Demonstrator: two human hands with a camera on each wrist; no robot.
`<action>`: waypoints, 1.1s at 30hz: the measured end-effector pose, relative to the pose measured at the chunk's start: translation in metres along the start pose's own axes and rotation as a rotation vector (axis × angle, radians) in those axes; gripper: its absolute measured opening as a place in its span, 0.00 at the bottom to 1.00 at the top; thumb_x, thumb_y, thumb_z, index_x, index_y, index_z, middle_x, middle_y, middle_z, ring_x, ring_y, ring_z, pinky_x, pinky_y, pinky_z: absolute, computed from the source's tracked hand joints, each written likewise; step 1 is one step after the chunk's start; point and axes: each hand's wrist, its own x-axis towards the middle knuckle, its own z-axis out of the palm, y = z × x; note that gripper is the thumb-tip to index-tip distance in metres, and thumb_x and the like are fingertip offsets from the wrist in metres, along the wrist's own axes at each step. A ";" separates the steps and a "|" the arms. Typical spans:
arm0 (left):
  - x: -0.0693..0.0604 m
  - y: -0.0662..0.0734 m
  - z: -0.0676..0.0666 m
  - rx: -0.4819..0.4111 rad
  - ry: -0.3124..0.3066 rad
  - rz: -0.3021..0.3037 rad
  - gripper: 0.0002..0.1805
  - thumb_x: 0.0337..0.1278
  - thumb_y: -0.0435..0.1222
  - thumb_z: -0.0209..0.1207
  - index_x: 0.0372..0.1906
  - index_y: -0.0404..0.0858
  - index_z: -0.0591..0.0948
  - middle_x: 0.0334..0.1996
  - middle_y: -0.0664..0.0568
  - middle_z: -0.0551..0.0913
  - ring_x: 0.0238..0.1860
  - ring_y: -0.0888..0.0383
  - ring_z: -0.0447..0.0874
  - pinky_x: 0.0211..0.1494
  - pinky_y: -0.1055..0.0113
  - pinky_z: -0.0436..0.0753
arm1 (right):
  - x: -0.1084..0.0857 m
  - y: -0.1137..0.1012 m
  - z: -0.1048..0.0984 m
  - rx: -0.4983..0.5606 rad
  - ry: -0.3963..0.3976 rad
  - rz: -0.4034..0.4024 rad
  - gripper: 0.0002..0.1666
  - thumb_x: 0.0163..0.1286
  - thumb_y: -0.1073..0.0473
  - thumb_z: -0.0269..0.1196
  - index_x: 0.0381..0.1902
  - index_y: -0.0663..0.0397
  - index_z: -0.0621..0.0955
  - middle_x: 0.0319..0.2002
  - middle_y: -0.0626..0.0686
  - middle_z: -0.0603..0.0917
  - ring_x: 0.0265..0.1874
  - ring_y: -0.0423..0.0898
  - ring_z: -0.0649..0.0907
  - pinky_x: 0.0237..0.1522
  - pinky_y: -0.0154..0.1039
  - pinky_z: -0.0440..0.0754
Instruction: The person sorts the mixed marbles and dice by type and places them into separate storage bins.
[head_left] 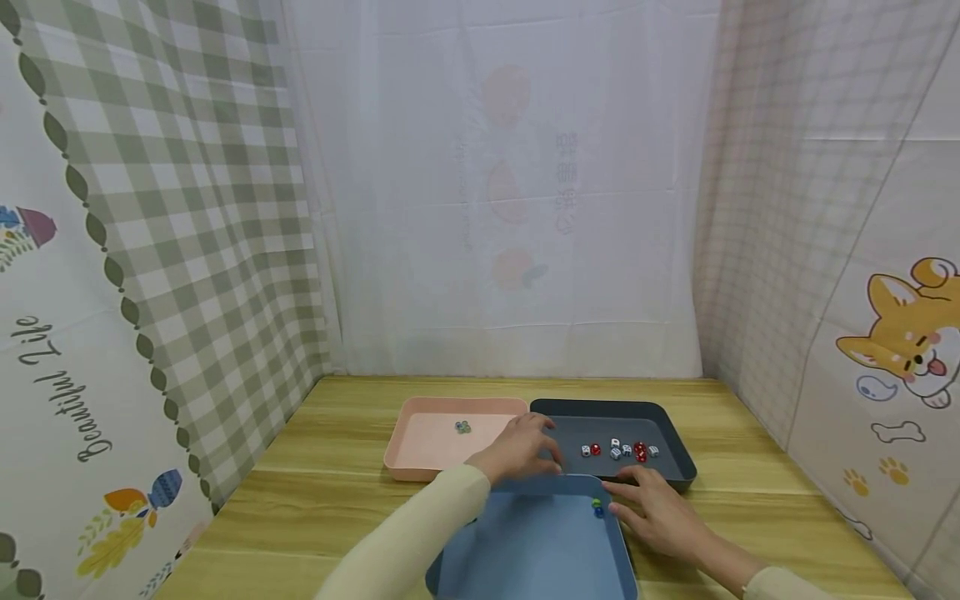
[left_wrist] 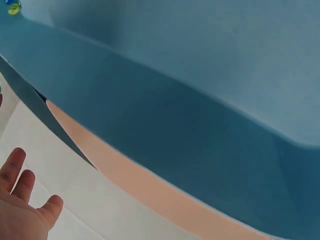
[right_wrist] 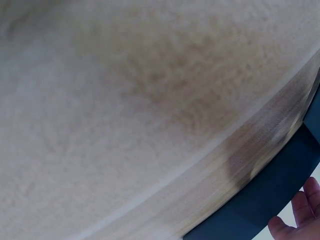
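Over the far edge of the blue tray point(head_left: 555, 550), my left hand point(head_left: 517, 448) is held with thumb and index tips close together. A sliver of a greenish glass marble point(left_wrist: 0, 89) shows against a fingertip at the left wrist view's edge; most of it is cut off. The other fingers spread loosely. My right hand point(head_left: 660, 512) is by the blue tray's far right corner, fingers relaxed, nothing visible in them. A green marble point(head_left: 596, 502) and a blue marble point(head_left: 599, 512) lie inside that corner.
Behind stand a pink tray point(head_left: 408, 450) with several glassy marbles point(head_left: 462, 427) and a dark tray point(head_left: 570, 412) with several white dice point(head_left: 616, 453) and red dice point(head_left: 640, 450). Curtains point(head_left: 517, 250) enclose the wooden table point(head_left: 300, 500) at the back and sides.
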 end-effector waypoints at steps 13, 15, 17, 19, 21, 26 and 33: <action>-0.007 -0.021 -0.011 -0.039 0.021 -0.057 0.07 0.60 0.51 0.66 0.41 0.59 0.89 0.66 0.50 0.72 0.70 0.53 0.61 0.70 0.48 0.61 | -0.002 -0.003 -0.002 -0.021 0.014 -0.028 0.21 0.70 0.50 0.65 0.57 0.50 0.85 0.53 0.54 0.78 0.53 0.57 0.76 0.52 0.58 0.77; -0.009 -0.026 -0.012 -0.034 0.030 -0.061 0.07 0.60 0.51 0.66 0.41 0.58 0.89 0.65 0.51 0.72 0.70 0.54 0.61 0.70 0.48 0.60 | -0.002 -0.004 -0.003 -0.023 0.011 -0.023 0.21 0.70 0.50 0.64 0.58 0.51 0.84 0.53 0.54 0.78 0.54 0.57 0.76 0.53 0.58 0.76; -0.011 -0.031 -0.013 -0.048 0.032 -0.075 0.07 0.60 0.50 0.66 0.40 0.58 0.89 0.66 0.51 0.72 0.70 0.54 0.61 0.71 0.47 0.59 | -0.002 -0.005 -0.003 -0.021 0.006 -0.018 0.21 0.70 0.51 0.64 0.58 0.51 0.84 0.54 0.55 0.78 0.54 0.57 0.76 0.53 0.58 0.76; -0.013 -0.035 -0.015 -0.068 0.032 -0.094 0.06 0.60 0.49 0.66 0.40 0.57 0.89 0.67 0.50 0.71 0.71 0.53 0.60 0.71 0.47 0.58 | -0.002 -0.005 -0.003 -0.019 0.001 -0.011 0.21 0.71 0.51 0.64 0.58 0.51 0.84 0.54 0.55 0.78 0.55 0.57 0.76 0.53 0.58 0.76; -0.015 -0.040 -0.017 -0.094 0.039 -0.114 0.05 0.60 0.48 0.67 0.39 0.56 0.89 0.67 0.49 0.71 0.71 0.51 0.61 0.71 0.46 0.58 | -0.003 -0.006 -0.003 -0.022 -0.001 -0.009 0.21 0.71 0.50 0.64 0.59 0.50 0.84 0.54 0.55 0.78 0.55 0.57 0.76 0.52 0.58 0.77; -0.020 -0.053 -0.021 -0.143 0.069 -0.143 0.04 0.60 0.45 0.68 0.37 0.53 0.89 0.66 0.45 0.72 0.69 0.47 0.63 0.70 0.43 0.60 | -0.004 -0.007 -0.003 -0.033 -0.004 -0.004 0.21 0.71 0.50 0.63 0.59 0.49 0.84 0.54 0.54 0.78 0.53 0.56 0.76 0.50 0.57 0.77; -0.025 -0.076 -0.023 -0.185 0.109 -0.196 0.05 0.61 0.46 0.66 0.38 0.52 0.89 0.66 0.45 0.72 0.68 0.44 0.66 0.67 0.42 0.64 | -0.003 -0.006 -0.001 -0.041 -0.002 -0.001 0.21 0.71 0.50 0.63 0.59 0.49 0.84 0.53 0.53 0.78 0.51 0.54 0.76 0.49 0.55 0.78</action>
